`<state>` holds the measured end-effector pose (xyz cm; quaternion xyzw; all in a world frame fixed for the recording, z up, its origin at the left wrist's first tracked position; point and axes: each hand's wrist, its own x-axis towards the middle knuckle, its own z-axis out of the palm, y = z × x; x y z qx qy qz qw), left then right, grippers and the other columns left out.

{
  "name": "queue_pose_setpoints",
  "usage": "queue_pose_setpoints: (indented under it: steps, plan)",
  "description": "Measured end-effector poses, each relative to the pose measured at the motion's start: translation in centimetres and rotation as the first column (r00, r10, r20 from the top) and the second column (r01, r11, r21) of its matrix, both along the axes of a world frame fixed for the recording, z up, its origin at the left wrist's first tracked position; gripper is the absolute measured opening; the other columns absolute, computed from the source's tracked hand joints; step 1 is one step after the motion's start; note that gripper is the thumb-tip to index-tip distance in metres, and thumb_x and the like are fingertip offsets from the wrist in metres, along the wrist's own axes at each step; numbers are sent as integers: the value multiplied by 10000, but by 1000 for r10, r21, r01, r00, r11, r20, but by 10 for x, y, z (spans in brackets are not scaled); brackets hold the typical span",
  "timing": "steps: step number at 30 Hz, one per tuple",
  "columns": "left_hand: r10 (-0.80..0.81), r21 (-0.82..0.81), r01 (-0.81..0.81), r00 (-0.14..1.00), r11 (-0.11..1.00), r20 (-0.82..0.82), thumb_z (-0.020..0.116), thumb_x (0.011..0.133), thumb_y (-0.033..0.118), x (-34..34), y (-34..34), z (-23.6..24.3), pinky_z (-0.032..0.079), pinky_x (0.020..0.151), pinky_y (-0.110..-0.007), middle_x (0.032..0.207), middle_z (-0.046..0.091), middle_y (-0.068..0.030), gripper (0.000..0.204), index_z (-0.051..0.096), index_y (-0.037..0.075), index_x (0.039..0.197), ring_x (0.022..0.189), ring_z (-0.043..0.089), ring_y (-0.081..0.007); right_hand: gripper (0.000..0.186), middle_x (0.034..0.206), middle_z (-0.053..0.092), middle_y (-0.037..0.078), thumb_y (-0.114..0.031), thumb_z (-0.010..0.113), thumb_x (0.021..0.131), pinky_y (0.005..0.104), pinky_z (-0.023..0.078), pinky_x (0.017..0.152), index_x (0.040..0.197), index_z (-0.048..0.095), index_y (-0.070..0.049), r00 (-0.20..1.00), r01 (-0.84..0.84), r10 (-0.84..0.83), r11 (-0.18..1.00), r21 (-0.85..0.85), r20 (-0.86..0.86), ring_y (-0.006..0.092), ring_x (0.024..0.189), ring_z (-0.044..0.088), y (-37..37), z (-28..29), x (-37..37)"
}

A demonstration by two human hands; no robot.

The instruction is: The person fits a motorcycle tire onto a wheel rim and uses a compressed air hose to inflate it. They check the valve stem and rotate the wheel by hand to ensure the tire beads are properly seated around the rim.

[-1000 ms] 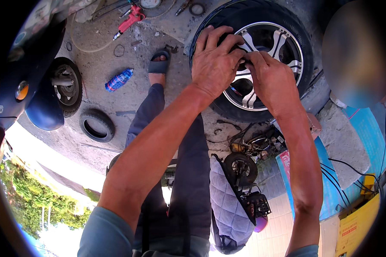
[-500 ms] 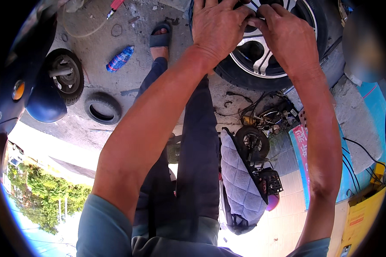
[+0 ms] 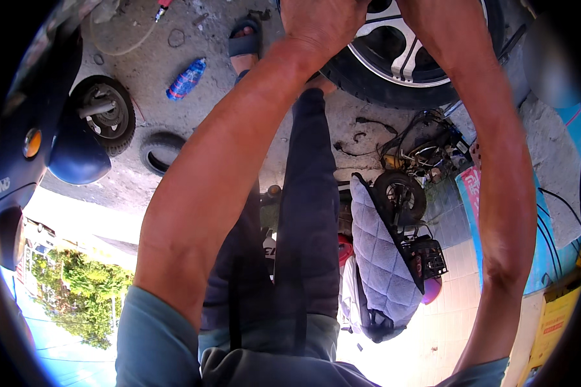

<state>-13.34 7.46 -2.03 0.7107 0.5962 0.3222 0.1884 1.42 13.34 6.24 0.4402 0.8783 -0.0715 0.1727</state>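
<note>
My left hand (image 3: pixel 319 19) reaches to the top edge of the view, at the upper-left part of a large wheel with a black tyre (image 3: pixel 384 97) and silver spoked rim (image 3: pixel 407 58). My right hand (image 3: pixel 426 16) is over the same wheel to the right, also cut off by the top edge. The fingers of both hands are out of frame, so what they touch or hold is hidden. My sandalled foot (image 3: pixel 244 45) is on the concrete left of the wheel.
A dark blue scooter (image 3: pixel 74 158) with a wheel (image 3: pixel 103 113) stands at left. A loose tyre (image 3: pixel 152 158), blue bottle (image 3: pixel 186 79) and red air tool (image 3: pixel 162 8) lie on the concrete. Below the wheel are cables (image 3: pixel 400 135), a quilted grey cover (image 3: pixel 384 258) and blue boards (image 3: pixel 471 232).
Both my hands and the wheel have moved up in the view to beyond the top edge, and the floor items have shifted upward too. The wheel also sits farther right.
</note>
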Motion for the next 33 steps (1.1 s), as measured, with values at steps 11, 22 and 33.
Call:
queue_pose_setpoints:
  steps: [11, 22, 33]
  plan:
    - [6, 16, -6, 1000, 1000, 7, 734, 811, 188, -1, 1, 4, 360, 1085, -530, 1196, 653, -67, 211, 759, 78, 989, 1290, 488, -344, 210, 731, 691, 177, -172, 599, 939, 463, 565, 697, 818, 693, -28, 995, -90, 92, 993, -78, 26, 372, 725, 698, 2, -1, -4]
    - [-16, 28, 17, 1000, 999, -24, 743, 811, 189, 0, -1, 2, 353, 1092, -524, 1209, 652, -63, 199, 775, 82, 976, 1296, 485, -340, 270, 706, 671, 185, -241, 620, 944, 480, 548, 711, 787, 687, -32, 995, 2, -7, 999, -51, -99, 390, 718, 681, -3, 2, 4]
    - [-39, -13, 40, 998, 999, 39, 725, 816, 130, -6, 2, 2, 344, 1107, -534, 1221, 649, -78, 226, 756, 58, 1027, 1297, 486, -343, 99, 800, 656, 217, -97, 679, 875, 481, 529, 729, 884, 678, 2, 865, 170, -210, 977, -129, -456, 419, 800, 659, -9, -13, -3]
